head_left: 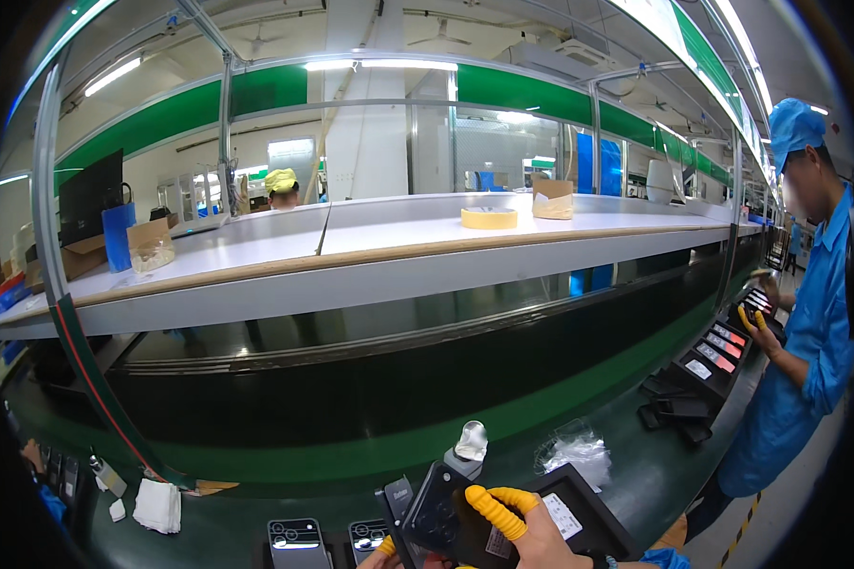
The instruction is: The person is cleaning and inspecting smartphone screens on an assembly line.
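In the head view, holding a black phone (435, 510) tilted, clamped in yellow-capped right hand (541, 541), above the workbench (228, 526) toward its near edge. Beside a dark slab (399, 507) with left hand (381, 559), mostly cut off; cannot tell its grip. Near a black tray (605, 533), right.

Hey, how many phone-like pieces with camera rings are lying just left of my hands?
2: one piece farther left, and another piece beside your left hand. The lower picture edge cuts both off, so more may be hidden.
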